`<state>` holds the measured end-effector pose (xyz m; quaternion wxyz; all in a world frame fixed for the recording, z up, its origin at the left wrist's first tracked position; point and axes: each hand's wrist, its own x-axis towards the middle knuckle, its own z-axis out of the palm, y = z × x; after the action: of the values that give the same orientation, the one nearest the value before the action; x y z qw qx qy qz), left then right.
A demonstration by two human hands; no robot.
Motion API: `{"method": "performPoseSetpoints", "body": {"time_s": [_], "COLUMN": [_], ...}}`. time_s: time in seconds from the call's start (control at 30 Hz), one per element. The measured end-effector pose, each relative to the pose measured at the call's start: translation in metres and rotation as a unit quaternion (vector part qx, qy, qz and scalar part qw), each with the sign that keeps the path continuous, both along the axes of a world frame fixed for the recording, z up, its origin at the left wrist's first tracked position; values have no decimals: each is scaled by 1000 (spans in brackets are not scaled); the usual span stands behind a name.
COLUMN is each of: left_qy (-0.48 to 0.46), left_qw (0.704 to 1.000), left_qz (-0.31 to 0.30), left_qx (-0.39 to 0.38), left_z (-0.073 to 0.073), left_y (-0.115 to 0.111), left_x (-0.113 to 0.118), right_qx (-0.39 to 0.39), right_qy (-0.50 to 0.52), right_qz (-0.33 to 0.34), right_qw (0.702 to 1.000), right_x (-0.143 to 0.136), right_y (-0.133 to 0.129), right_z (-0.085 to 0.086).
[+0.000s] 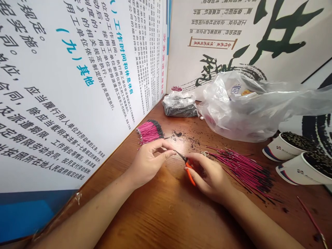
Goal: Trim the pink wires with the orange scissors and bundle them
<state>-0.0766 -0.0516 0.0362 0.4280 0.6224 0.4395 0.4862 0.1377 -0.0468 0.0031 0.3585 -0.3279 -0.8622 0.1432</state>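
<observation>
My right hand (211, 174) is closed around a pair of small orange-handled snips (190, 174). Their dark narrow jaws point left and meet the fingertips of my left hand (150, 160). Thumb and index finger of that hand are pinched together; what lies between them is too small to make out. Behind my left hand is a neat bundle of pink wires with black ends (150, 131). A looser pile of longer pink and black wires (243, 169) is spread beside my right hand.
Two white paper cups of dark bits (287, 171) stand at the right. A clear plastic bag (238, 117) and a smaller bag of dark pieces (180, 105) sit at the back. Dark crumbs (178, 134) litter the wooden table (155, 214). Printed panels (64, 103) wall the left and back.
</observation>
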Motion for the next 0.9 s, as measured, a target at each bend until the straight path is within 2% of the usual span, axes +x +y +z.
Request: {"method": "performPoseSetpoints", "body": {"time_s": [0.9], "left_qy": [3], "left_qw": [1000], "left_qz": [-15], "left_qx": [7], "left_z": [0], "left_y": [1], "left_x": [-1], "right_qx": [12], "right_qy": [0], "right_qz": [11], "right_qw": [1000], "right_x": [-1], "right_y": [0], "right_z": [1]}}
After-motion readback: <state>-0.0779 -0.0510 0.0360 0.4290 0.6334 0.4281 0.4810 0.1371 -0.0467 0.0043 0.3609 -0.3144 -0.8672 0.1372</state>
